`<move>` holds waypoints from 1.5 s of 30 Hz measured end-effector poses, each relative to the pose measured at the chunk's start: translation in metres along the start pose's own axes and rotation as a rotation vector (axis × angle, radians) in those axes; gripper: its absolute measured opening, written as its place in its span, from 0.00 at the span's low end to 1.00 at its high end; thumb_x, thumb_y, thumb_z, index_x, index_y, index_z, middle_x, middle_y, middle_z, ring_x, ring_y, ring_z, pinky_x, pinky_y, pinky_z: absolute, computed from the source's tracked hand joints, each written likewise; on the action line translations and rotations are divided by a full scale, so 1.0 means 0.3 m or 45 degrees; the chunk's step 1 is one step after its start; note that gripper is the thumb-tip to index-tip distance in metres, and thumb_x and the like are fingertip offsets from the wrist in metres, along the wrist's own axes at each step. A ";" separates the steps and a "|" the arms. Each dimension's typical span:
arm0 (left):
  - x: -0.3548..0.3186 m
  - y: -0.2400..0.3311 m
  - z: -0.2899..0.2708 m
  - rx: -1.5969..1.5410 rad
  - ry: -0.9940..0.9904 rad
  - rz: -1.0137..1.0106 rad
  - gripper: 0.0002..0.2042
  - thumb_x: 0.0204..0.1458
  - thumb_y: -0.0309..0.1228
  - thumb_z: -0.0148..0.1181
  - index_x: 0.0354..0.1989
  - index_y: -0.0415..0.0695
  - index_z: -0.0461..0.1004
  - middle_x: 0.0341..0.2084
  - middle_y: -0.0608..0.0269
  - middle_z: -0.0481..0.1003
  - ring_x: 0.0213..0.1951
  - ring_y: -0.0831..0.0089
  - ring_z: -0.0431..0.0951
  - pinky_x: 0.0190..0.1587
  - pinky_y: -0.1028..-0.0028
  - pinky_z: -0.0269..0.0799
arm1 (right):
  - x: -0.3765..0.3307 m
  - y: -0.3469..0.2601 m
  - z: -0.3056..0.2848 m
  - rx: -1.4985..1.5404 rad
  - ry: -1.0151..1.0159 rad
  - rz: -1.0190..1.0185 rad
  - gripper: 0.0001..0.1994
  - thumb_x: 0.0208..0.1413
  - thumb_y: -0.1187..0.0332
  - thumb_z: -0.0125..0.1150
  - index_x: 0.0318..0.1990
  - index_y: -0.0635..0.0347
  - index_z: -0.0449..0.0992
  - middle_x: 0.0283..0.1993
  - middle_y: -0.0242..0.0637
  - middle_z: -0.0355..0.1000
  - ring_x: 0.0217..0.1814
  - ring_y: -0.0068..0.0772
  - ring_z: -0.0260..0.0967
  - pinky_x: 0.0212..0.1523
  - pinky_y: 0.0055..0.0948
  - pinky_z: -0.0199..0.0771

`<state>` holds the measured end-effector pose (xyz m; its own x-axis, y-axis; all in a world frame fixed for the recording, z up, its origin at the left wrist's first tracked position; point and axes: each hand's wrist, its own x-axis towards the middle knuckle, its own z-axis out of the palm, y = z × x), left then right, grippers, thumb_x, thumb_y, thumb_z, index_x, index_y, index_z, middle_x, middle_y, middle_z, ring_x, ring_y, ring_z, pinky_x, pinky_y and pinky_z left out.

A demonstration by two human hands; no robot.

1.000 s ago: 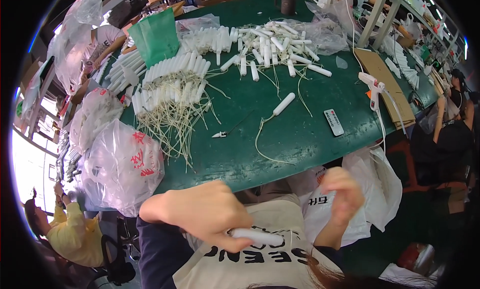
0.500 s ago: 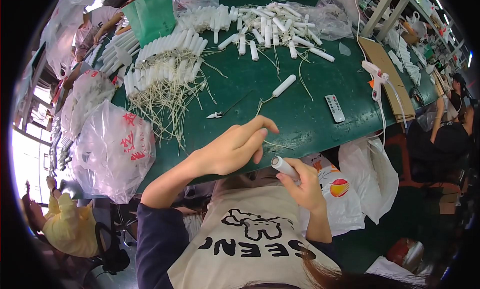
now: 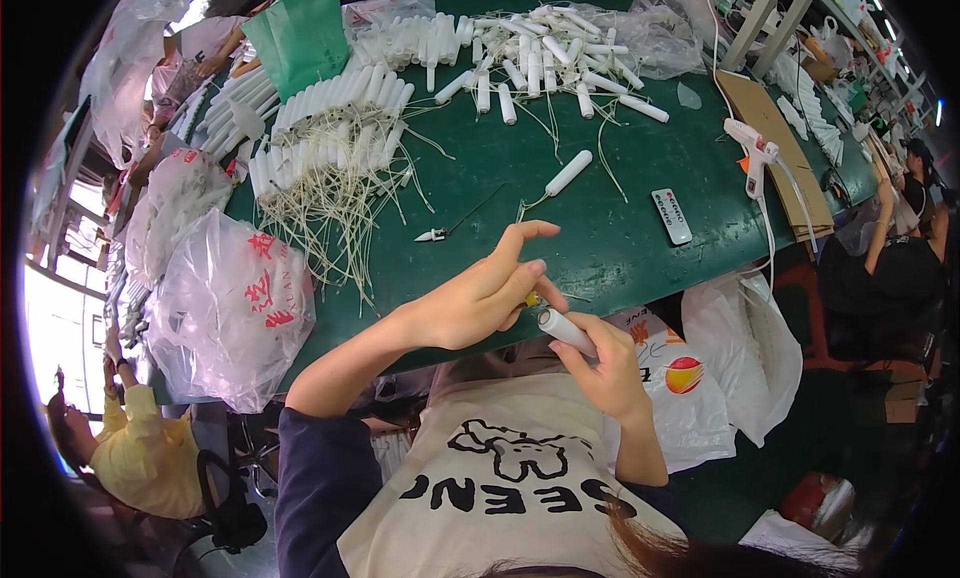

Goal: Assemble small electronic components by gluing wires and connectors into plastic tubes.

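Clock centred on where the work is held, twelve straight ahead across the green bench (image 3: 470,163). At nine: clear plastic bag (image 3: 215,318) with red print, bulging at the bench edge. At ten: row-stacked wired tubes (image 3: 310,165), bodies side by side, pale wires (image 3: 320,243) mostly trailing toward the person, presumably to keep leads sorted. Nearer, also ten: small cone-tipped piece (image 3: 430,235) on a dark wire. Left hand (image 3: 470,303): fingers half spread, index extended; a small yellow piece (image 3: 531,299) shows by the fingertips, but whether it is pinched I cannot tell. At twelve: loose corded tube (image 3: 570,172), lead end toward the left hand; farther off, same hour, a jumbled tube heap (image 3: 535,66). Right hand (image 3: 612,373): closed round a white tube (image 3: 568,332) at the near bench edge, dark-centred end tilted toward ten, probably so it faces the left fingers. At two: remote control (image 3: 671,218), buttons up; beyond it, white glue gun (image 3: 750,153) beside a cardboard sheet (image 3: 775,138), likely parked within right-hand reach
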<state>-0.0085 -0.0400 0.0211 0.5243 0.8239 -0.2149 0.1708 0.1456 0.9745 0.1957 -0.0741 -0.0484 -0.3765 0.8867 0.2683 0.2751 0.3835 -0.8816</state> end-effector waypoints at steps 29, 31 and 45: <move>0.038 0.015 0.013 0.696 -0.173 0.179 0.28 0.58 0.22 0.41 0.66 0.49 0.41 0.54 0.45 0.64 0.42 0.52 0.76 0.45 0.62 0.69 | 0.006 0.043 0.043 -0.123 0.008 -0.086 0.14 0.49 0.74 0.62 0.44 0.66 0.71 0.35 0.48 0.73 0.35 0.46 0.73 0.33 0.33 0.71; 0.049 0.008 0.005 0.630 -0.210 0.159 0.28 0.58 0.22 0.40 0.66 0.49 0.40 0.54 0.45 0.64 0.42 0.54 0.76 0.46 0.64 0.69 | 0.001 0.053 0.049 -0.098 0.010 -0.034 0.14 0.50 0.75 0.61 0.44 0.67 0.71 0.37 0.48 0.73 0.35 0.44 0.73 0.34 0.32 0.71; 0.060 0.058 -0.014 0.385 -0.102 0.084 0.22 0.60 0.25 0.37 0.63 0.46 0.46 0.45 0.51 0.71 0.36 0.68 0.71 0.42 0.70 0.66 | -0.016 0.076 0.069 0.210 0.114 0.117 0.14 0.50 0.75 0.62 0.44 0.69 0.72 0.35 0.40 0.74 0.34 0.24 0.70 0.35 0.22 0.70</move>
<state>0.0003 -0.0203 0.0346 0.6044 0.7787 -0.1683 0.3683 -0.0859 0.9257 0.1854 -0.0750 -0.0779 -0.2743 0.9383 0.2106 0.1532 0.2589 -0.9537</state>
